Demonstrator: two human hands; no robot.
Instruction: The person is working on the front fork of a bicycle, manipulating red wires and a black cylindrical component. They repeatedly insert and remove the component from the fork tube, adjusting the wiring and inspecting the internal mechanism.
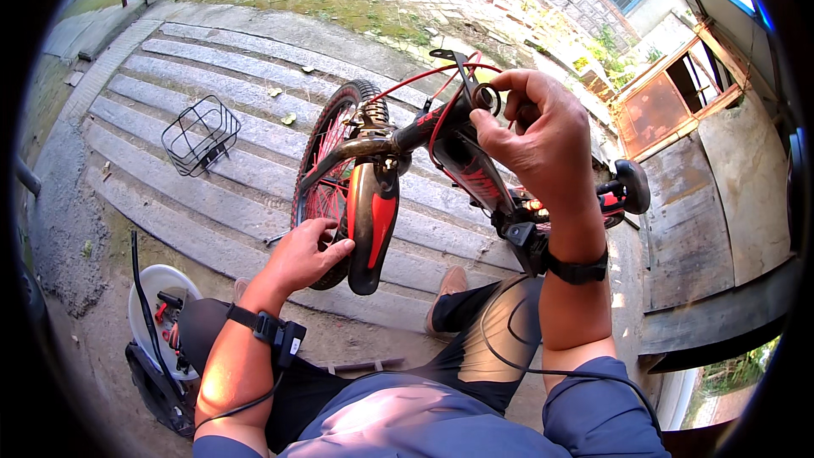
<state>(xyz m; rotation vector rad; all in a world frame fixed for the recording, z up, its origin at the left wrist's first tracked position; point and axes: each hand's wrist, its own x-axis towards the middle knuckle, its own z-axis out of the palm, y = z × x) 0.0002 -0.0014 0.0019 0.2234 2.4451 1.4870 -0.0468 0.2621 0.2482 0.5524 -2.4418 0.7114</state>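
Observation:
A bicycle's front wheel (309,165) with red spokes stands in front of me. My left hand (307,259) is curled at its lower tyre, the thumb against the edge of the black-and-red mudguard (373,220). From the fork (360,148) the head tube (424,125) slants up to the right. At its open end, my right hand (534,114) pinches a small dark metal ring (493,99) between thumb and fingers. A black bracket (454,57) and red cables (415,80) are just beyond that hand. The black frame (479,174) runs toward the saddle (632,187).
A black wire basket (201,136) lies on the grooved stone slabs (246,174) at the left. Near my left knee stands a white bucket (144,288) holding tools, with a black curved part (157,390) beside it. Wooden boards (691,212) stand at the right.

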